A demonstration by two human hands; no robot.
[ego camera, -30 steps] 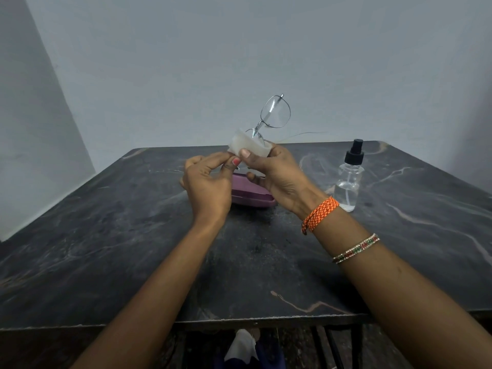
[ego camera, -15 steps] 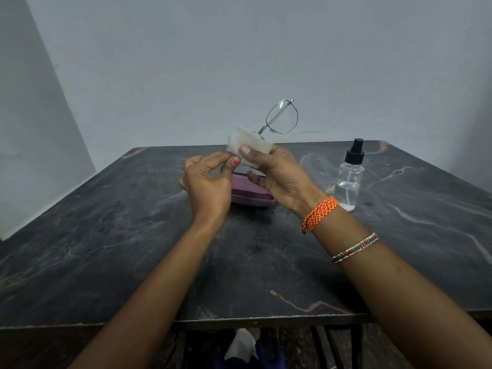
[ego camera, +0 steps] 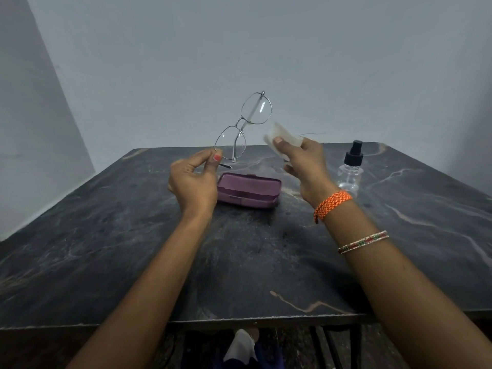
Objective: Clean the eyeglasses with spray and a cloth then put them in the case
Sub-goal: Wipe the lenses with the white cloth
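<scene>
Two hands apart: eyeglasses [ego camera: 243, 126] in left, cloth [ego camera: 282, 137] in right.

Dim, flat light; wide-angle bend at edges; right hand [ego camera: 306, 166] motion-blurred.

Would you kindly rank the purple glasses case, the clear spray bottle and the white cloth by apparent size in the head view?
1. Purple hard glasses case.
2. Clear spray bottle with black nozzle.
3. White folded cloth, partly hidden in the right hand and blurred, so unsure against the bottle.
</scene>
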